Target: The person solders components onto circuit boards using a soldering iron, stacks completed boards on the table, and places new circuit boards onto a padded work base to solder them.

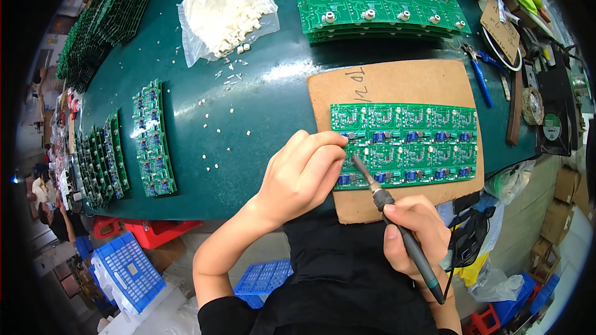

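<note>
My right hand (pixel 417 236) grips a soldering iron (pixel 415 255) by its dark handle. Its metal tip points up and left, onto or just over the left part of a green circuit board panel (pixel 428 156) with rows of blue components. At that panel's left edge, the fingers of my left hand (pixel 304 170) are pinched together close to a blue component; whatever they hold, if anything, is too small to make out. Under the panel lies a sheet of brown cardboard (pixel 410 80) with handwriting on it.
Stacked green boards with round metal parts (pixel 382 3) lie at the back. A plastic bag (pixel 226 6) spills small white pieces. Assembled boards (pixel 152 139) stand at left, near a tall board stack (pixel 112 12). Blue-handled pliers (pixel 480 80) and a tape roll (pixel 532 105) lie right.
</note>
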Demonstrator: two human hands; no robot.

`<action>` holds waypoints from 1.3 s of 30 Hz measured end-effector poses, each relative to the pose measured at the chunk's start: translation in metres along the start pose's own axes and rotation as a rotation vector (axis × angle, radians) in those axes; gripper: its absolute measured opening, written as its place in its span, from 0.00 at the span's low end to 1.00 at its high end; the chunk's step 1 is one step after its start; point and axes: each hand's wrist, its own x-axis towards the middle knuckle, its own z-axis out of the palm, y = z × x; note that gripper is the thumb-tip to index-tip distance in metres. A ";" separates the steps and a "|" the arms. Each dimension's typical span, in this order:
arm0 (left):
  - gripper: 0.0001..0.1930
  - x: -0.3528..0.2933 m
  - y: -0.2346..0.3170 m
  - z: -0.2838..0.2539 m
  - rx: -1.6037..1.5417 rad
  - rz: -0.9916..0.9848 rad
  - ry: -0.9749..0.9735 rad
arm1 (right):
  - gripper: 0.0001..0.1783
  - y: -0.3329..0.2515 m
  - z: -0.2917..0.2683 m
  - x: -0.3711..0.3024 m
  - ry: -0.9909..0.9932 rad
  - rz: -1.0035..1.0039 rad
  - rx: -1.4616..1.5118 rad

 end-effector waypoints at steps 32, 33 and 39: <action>0.13 0.031 0.021 0.024 0.091 0.062 -0.092 | 0.15 0.014 -0.026 -0.004 0.054 0.004 -0.032; 0.13 0.032 0.022 0.023 0.096 0.064 -0.090 | 0.15 0.014 -0.027 -0.004 0.055 0.005 -0.031; 0.13 0.031 0.026 0.026 0.169 0.094 -0.046 | 0.15 0.013 -0.033 -0.008 0.102 0.032 -0.033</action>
